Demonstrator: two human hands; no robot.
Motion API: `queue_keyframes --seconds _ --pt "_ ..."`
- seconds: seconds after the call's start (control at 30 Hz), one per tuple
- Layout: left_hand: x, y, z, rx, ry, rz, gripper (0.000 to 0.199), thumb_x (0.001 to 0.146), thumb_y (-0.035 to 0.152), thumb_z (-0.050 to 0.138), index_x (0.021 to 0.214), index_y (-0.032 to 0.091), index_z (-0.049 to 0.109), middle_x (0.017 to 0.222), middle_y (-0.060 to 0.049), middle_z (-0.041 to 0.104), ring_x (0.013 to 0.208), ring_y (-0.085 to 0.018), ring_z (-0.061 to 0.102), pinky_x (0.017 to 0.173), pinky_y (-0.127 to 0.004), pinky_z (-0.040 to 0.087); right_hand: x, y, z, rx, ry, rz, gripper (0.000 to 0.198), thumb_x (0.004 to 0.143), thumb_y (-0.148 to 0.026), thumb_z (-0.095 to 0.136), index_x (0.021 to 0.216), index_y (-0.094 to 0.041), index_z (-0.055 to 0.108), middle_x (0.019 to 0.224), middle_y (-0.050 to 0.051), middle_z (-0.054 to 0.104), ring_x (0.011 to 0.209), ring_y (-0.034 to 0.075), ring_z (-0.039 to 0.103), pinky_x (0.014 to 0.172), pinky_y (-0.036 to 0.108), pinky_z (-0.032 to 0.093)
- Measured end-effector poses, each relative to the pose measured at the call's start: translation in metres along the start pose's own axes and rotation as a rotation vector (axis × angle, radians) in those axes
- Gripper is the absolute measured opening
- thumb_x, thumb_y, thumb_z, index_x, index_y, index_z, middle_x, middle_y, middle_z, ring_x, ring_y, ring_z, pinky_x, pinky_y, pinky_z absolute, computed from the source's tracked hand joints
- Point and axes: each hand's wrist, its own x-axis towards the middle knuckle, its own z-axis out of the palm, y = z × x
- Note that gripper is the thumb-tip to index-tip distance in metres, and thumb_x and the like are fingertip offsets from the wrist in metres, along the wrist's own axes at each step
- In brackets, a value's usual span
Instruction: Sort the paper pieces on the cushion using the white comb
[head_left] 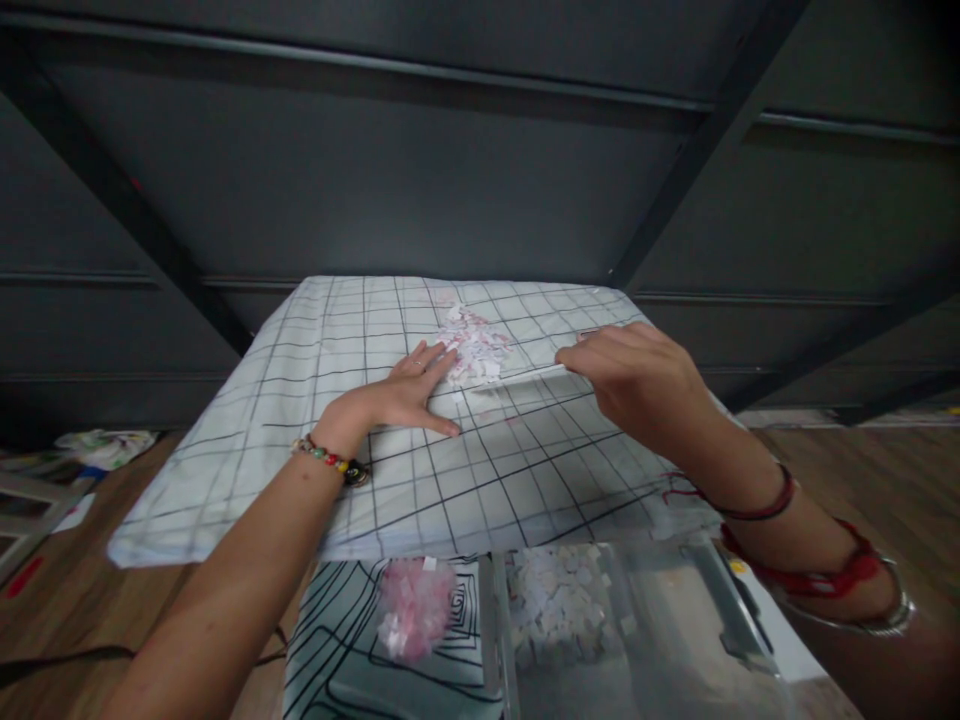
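A white cloth with a dark grid pattern point(360, 340) covers the table. On it lies a loose pile of small white and pinkish paper-like pieces point(474, 345). My left hand point(409, 395) rests flat on the cloth with its fingers spread, fingertips at the left edge of the pile. To the right of the pile, my right hand point(637, 375) is closed on the cloth and lifts it into a taut fold that runs back to the pile's near edge. My right fingertips are partly hidden.
Nearest me is a clear plastic box point(652, 620) with many whitish flakes point(559, 600) inside. Left of it, a bundle of pink translucent pieces point(416, 605) sits on a black-lined patterned surface point(330, 640). A dark panelled wall point(420, 170) stands behind the table.
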Motion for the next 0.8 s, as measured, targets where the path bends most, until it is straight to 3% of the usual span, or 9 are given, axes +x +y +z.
queue_keyframes --seconds 0.13,0.23,0.43,0.6,0.8 --pt "-0.002 0.001 0.000 -0.016 0.012 0.012 0.119 0.066 0.070 0.062 0.150 0.014 -0.002 0.155 -0.014 -0.013 0.139 -0.034 -0.015 0.112 -0.044 0.003 -0.005 -0.003 0.002 0.040 0.053 -0.060 0.033 0.075 0.003 0.037 0.075 -0.020 0.060 0.063 0.000 0.060 0.063 0.016 0.053 0.063 0.030 0.036" --pt "-0.001 0.000 0.000 -0.020 0.011 0.021 0.119 0.066 0.070 0.062 0.150 0.015 -0.002 0.155 -0.014 -0.014 0.139 -0.034 -0.014 0.112 -0.044 0.003 -0.025 -0.001 -0.002 0.147 0.106 -0.058 0.033 0.077 0.002 0.038 0.084 -0.020 0.061 0.070 0.000 0.064 0.066 0.015 0.054 0.064 0.029 0.038" --pt "-0.001 0.000 0.000 -0.016 0.010 0.010 0.119 0.067 0.069 0.062 0.150 0.014 -0.002 0.155 -0.015 -0.013 0.139 -0.035 -0.015 0.112 -0.045 0.003 -0.050 0.005 -0.008 0.146 0.131 0.066 0.024 0.081 -0.002 0.043 0.089 -0.018 0.060 0.072 0.002 0.064 0.069 0.018 0.057 0.065 0.031 0.040" --pt "-0.003 0.006 -0.003 -0.006 -0.014 -0.021 0.120 0.066 0.065 0.066 0.150 0.010 -0.001 0.154 -0.017 -0.013 0.139 -0.033 -0.015 0.112 -0.042 0.002 -0.056 -0.013 -0.010 0.066 0.105 0.092 0.019 0.081 -0.004 0.045 0.084 -0.013 0.061 0.065 0.004 0.060 0.058 0.017 0.052 0.056 0.030 0.038" --pt "-0.006 0.006 -0.003 0.011 -0.028 -0.041 0.122 0.063 0.067 0.065 0.151 0.014 -0.001 0.155 -0.016 -0.012 0.140 -0.034 -0.013 0.112 -0.045 0.004 -0.057 -0.034 -0.026 0.075 0.147 0.097 0.018 0.082 -0.004 0.046 0.086 -0.012 0.062 0.066 0.004 0.060 0.059 0.016 0.052 0.057 0.028 0.040"
